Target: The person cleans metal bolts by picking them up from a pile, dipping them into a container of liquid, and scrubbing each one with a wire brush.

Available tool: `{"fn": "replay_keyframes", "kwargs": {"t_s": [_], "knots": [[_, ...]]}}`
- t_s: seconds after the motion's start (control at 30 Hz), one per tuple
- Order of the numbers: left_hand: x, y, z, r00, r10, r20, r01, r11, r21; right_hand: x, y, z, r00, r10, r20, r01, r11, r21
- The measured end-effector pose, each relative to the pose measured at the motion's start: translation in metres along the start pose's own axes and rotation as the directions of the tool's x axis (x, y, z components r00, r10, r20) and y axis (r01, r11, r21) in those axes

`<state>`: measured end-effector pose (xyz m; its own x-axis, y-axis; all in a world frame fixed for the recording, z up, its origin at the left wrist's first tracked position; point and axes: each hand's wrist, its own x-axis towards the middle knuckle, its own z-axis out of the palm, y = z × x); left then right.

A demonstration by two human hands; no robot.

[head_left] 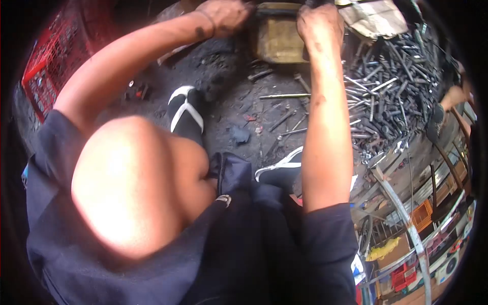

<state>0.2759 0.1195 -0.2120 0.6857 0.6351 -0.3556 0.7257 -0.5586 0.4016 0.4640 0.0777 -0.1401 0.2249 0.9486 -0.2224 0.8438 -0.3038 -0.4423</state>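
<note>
My left hand [226,16] is at the top of the view, fingers curled and blurred, with a dark shape at the fingertips. Just right of it stands a yellow-brown rectangular container [282,57], dirty and worn. Over the container's right side is my right hand [321,24], closed, with its back toward me. Its fingers are largely hidden at the frame's upper edge, and I cannot tell what either hand grips. Beyond the right forearm spreads a large pile of metal bolts [391,86].
A red plastic crate [43,76] stands at left. Long thin rods [284,96] and loose bolts lie on the dark, dirty ground near my sandalled feet. A crumpled pale sack [373,18] sits behind the pile. At right are a metal frame [406,218] and another person's foot [436,122].
</note>
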Motion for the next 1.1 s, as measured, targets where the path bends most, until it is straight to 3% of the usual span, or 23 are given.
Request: {"fn": "replay_keyframes", "kwargs": {"t_s": [0.03, 0.07, 0.13, 0.17, 0.2, 0.23, 0.27, 0.33, 0.37, 0.4, 0.47, 0.53, 0.6, 0.63, 0.67, 0.73, 0.83, 0.87, 0.93, 0.97, 1.03, 1.07, 1.1], "knots": [[0.004, 0.0, 0.002, 1.0, 0.016, -0.022, -0.014, 0.997, 0.07, -0.002, -0.006, -0.011, 0.994, -0.062, -0.093, 0.058, 0.997, -0.043], [-0.004, 0.0, 0.007, 0.981, 0.092, -0.17, -0.072, 0.99, 0.12, -0.009, 0.001, -0.007, 0.995, 0.054, -0.085, -0.056, 0.998, -0.019], [-0.006, -0.001, 0.005, 0.995, 0.083, -0.052, -0.077, 0.99, 0.116, -0.065, 0.0, -0.006, 0.982, 0.031, -0.188, -0.011, 0.994, 0.105], [-0.009, 0.002, 0.011, 0.993, 0.087, -0.073, -0.081, 0.993, 0.089, -0.072, 0.003, 0.001, 0.976, 0.218, 0.024, -0.218, 0.976, 0.018], [-0.009, 0.005, 0.013, 0.989, 0.103, -0.103, -0.095, 0.992, 0.077, -0.054, 0.014, 0.022, 0.929, 0.367, 0.042, -0.364, 0.928, -0.076], [-0.004, 0.012, 0.006, 1.0, 0.021, 0.007, -0.021, 1.0, -0.015, -0.03, 0.024, 0.016, 0.944, 0.288, 0.16, -0.269, 0.954, -0.128], [-0.007, 0.003, 0.015, 0.982, 0.063, -0.177, -0.062, 0.998, 0.009, -0.009, 0.02, 0.01, 0.962, 0.268, 0.046, -0.267, 0.964, -0.013], [-0.016, 0.019, -0.035, 1.0, -0.003, 0.012, 0.001, 0.993, 0.118, 0.027, -0.004, -0.046, 0.978, 0.205, -0.045, -0.209, 0.972, -0.11], [-0.027, 0.013, -0.033, 0.986, 0.082, -0.142, -0.067, 0.991, 0.113, 0.027, -0.007, -0.08, 0.994, 0.086, -0.067, -0.095, 0.984, -0.149], [-0.041, 0.035, -0.074, 0.998, 0.052, -0.036, -0.046, 0.986, 0.162, 0.017, -0.004, -0.112, 0.997, -0.024, -0.071, 0.01, 0.982, -0.191], [-0.058, 0.045, -0.124, 0.946, 0.165, -0.279, -0.1, 0.967, 0.234, -0.015, 0.014, -0.167, 0.99, -0.132, -0.043, 0.106, 0.921, -0.375], [-0.06, 0.058, -0.189, 0.888, 0.021, -0.459, 0.096, 0.968, 0.231, -0.052, 0.042, -0.213, 0.993, 0.051, 0.105, 0.002, 0.893, -0.45], [-0.051, 0.056, -0.246, 0.742, 0.097, -0.663, 0.059, 0.976, 0.209, -0.093, 0.09, -0.234, 0.989, 0.115, 0.094, -0.061, 0.89, -0.452], [-0.037, 0.027, -0.263, 0.667, 0.127, -0.734, 0.097, 0.962, 0.254, -0.111, 0.106, -0.248, 0.965, 0.224, 0.139, -0.151, 0.902, -0.404], [-0.027, 0.025, -0.284, 0.646, -0.001, -0.763, 0.263, 0.939, 0.221, -0.127, 0.121, -0.26, 0.928, 0.32, 0.192, -0.237, 0.903, -0.357], [-0.003, 0.013, -0.319, 0.631, 0.013, -0.776, 0.31, 0.912, 0.267, -0.155, 0.173, -0.253, 0.956, 0.281, 0.09, -0.244, 0.924, -0.296], [0.027, 0.05, -0.332, 0.69, 0.077, -0.72, 0.391, 0.797, 0.461, -0.187, 0.222, -0.244, 0.944, 0.319, -0.084, -0.306, 0.942, 0.136], [0.042, 0.07, -0.329, 0.706, 0.204, -0.678, 0.235, 0.836, 0.496, -0.196, 0.247, -0.231, 0.956, 0.238, -0.171, -0.15, 0.898, 0.413], [0.077, 0.121, -0.313, 0.678, 0.445, -0.585, -0.089, 0.84, 0.536, -0.208, 0.291, -0.2, 0.9, 0.179, -0.398, 0.032, 0.883, 0.468], [0.108, 0.14, -0.297, 0.738, 0.443, -0.509, -0.176, 0.855, 0.489, -0.221, 0.288, -0.212, 0.922, 0.32, -0.22, -0.162, 0.832, 0.53], [0.171, 0.193, -0.243, 0.838, 0.373, -0.399, -0.314, 0.927, 0.206, -0.238, 0.312, -0.197, 0.902, 0.358, -0.242, -0.105, 0.725, 0.681], [0.21, 0.224, -0.21, 0.939, 0.177, -0.295, -0.178, 0.984, 0.023, -0.242, 0.326, -0.19, 0.89, 0.377, -0.258, -0.068, 0.667, 0.742], [0.207, 0.289, -0.191, 0.877, 0.35, -0.331, -0.344, 0.936, 0.076, -0.243, 0.332, -0.189, 0.876, 0.424, -0.23, -0.112, 0.642, 0.758]]}}
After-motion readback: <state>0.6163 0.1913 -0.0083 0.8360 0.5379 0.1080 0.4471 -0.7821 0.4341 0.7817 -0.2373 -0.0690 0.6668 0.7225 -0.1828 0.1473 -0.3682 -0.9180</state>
